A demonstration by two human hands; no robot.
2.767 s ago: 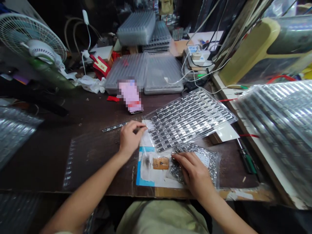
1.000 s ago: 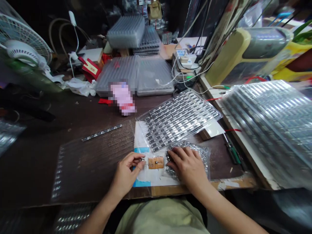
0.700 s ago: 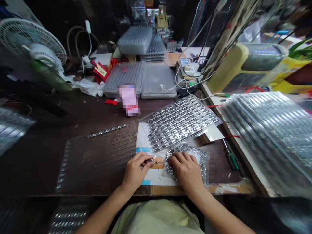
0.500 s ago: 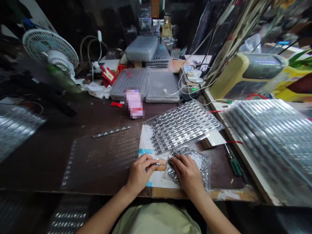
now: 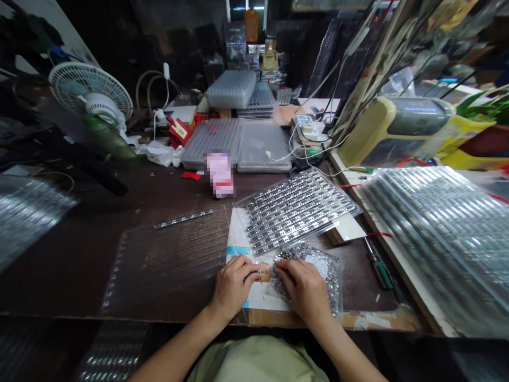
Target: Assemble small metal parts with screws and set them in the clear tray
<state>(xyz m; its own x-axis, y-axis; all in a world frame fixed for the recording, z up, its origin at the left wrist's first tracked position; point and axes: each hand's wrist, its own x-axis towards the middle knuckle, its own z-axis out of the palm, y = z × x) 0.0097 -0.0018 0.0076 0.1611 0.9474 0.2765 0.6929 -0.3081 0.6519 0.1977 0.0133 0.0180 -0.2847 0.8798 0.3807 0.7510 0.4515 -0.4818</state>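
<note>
My left hand (image 5: 234,281) is closed in a pinch beside a small wooden block (image 5: 264,272). A small shiny metal part (image 5: 259,271) shows at its fingertips, mostly covered by the fingers. My right hand (image 5: 304,284) rests over a clear plastic bag (image 5: 332,289) full of small metal pieces. Its thumb and fingertips are pinched together at the bag's left side, and what they hold is hidden. Behind the bag lies a clear ribbed tray (image 5: 300,212) filled with rows of metal links. To the left is another clear ribbed tray (image 5: 170,260), with one metal strip (image 5: 183,218) along its far edge.
A pixelated pink item (image 5: 220,175) lies farther back. Stacked clear trays (image 5: 441,239) stand on the right, beside a green-handled screwdriver (image 5: 382,270). Closed plastic cases (image 5: 264,146) and loose white cables line the back. A fan (image 5: 93,98) stands at back left.
My right fingertips have shifted slightly toward the left hand, to the bag's left edge. The metal part in my left hand shows less than before. The camera view has tilted up a little.
</note>
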